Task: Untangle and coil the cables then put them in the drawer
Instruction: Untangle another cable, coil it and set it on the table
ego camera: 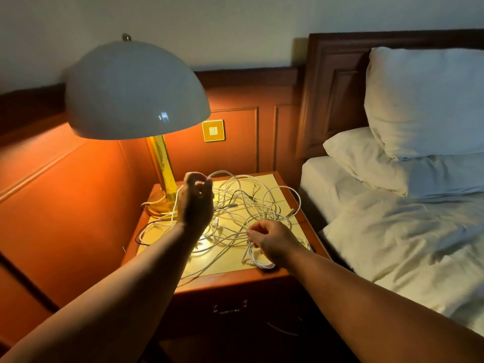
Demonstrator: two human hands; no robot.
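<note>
White cables point(237, 205), thin and round, lie tangled in loose overlapping loops across the yellow-topped wooden nightstand point(264, 183), spreading from its left edge to its right edge; a thin black cable point(141, 241) trails at the front-left corner.

Left hand point(196, 203): raised above the rear-left part of the top, fingers curled, fingertips pinching one white strand. That strand arcs up and over from the pinch toward the rear edge, and another run drops from the hand to the left edge.

Right hand point(272, 243): low over the front-right corner, fingers curled around a small bundle of white loops point(259, 260). The bundle hangs below the fingers and rests on the top near the front edge. Its long axis runs roughly front to back.

Dark wooden drawer point(262, 309) with a metal handle point(230, 308): in the nightstand front, closed; contents not visible. A white strand hangs down in front of it, right of the handle.

Brass-stemmed table lamp point(136, 90) with a white dome shade stands lit at the rear-left corner. White-sheeted bed point(403, 231) with pillows point(424, 100) lies just beside the right edge.
</note>
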